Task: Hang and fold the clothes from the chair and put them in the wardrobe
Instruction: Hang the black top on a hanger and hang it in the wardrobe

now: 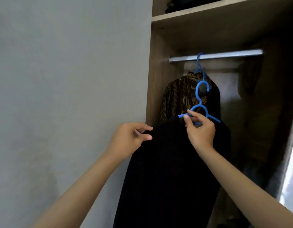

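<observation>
Closest to us, the black garment (167, 170) hangs long and straight down between our forearms, its long axis vertical, its top edge draped over the blue hanger (202, 102) at about hand height. We have our left hand (127, 139) out at the garment's left shoulder, thumb and forefinger pinched together on a fold of the dark cloth. Our right hand (200, 129) sits just beside it to the right and a touch higher, fingers closed on the hanger's neck and crossbar, so that is the grip carrying the weight.

Now the relation that matters: the hanger's open hook rises straight up from the right hand, and the metal rail (224, 55) runs left to right above and beyond it, deeper in the wardrobe (160, 66). The hook is well below the rail, not yet on it. We judge the coming move is a lift up and forward, led by the right hand, which is the nearer one.

Further in, a brown patterned shirt (178, 96) already hangs on a second blue hanger (199, 63) hooked over the rail, directly behind ours. Free rail shows to its right. Above, dark folded items lie on the top shelf (208, 9).

No brand, label or writing can be read anywhere.
</observation>
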Action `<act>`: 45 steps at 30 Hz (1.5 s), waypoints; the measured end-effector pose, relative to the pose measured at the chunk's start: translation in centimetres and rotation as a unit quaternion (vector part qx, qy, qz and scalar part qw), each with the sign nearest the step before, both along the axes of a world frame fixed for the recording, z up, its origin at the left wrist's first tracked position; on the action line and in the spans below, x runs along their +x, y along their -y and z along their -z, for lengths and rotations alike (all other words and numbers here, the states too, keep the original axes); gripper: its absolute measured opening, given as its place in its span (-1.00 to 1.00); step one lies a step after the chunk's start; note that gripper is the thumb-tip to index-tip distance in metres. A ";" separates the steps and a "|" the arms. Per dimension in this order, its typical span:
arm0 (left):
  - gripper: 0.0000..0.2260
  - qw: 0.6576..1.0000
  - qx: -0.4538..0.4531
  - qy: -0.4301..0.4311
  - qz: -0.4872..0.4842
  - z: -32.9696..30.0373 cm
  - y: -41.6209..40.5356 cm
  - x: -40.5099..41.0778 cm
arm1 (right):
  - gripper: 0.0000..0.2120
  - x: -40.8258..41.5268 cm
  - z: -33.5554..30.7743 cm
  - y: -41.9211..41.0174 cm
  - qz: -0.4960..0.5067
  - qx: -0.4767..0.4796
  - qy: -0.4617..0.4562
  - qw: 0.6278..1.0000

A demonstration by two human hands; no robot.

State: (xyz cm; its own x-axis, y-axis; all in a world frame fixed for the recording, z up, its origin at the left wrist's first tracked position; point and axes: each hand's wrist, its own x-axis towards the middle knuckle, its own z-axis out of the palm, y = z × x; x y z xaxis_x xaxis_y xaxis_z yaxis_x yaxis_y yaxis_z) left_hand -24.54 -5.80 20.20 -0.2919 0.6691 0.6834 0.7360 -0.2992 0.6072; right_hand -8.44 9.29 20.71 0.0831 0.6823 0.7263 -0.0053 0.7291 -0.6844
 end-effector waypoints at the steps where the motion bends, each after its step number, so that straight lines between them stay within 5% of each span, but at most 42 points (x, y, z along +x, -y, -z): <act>1: -0.79 1.000 0.011 -0.001 0.008 -0.6 -1.5 -0.2 | -0.82 0.1 -0.6 -1.0 0.012 0.007 -0.008 1.000; 12: -0.78 0.983 0.134 -0.117 0.034 -8.3 -17.0 0.5 | -0.66 0.3 -9.8 -14.4 0.105 0.037 -0.084 0.990; 24: -0.83 0.970 0.207 -0.130 0.004 -14.2 -25.9 -0.3 | -0.60 -1.6 -16.7 -25.4 0.088 0.090 -0.112 0.986; 45: -0.76 0.961 0.199 -0.191 -0.026 -10.8 -29.5 0.0 | -0.65 -1.5 -14.0 -28.2 0.078 0.105 -0.064 0.989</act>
State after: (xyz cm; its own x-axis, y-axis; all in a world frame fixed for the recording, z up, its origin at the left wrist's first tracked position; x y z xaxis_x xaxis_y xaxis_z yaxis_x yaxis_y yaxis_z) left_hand -24.50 23.67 30.96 0.0052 0.3237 0.9461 0.9030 -0.4081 0.1347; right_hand -9.92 37.52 34.66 0.2769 0.4883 0.8276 0.0421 0.8543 -0.5181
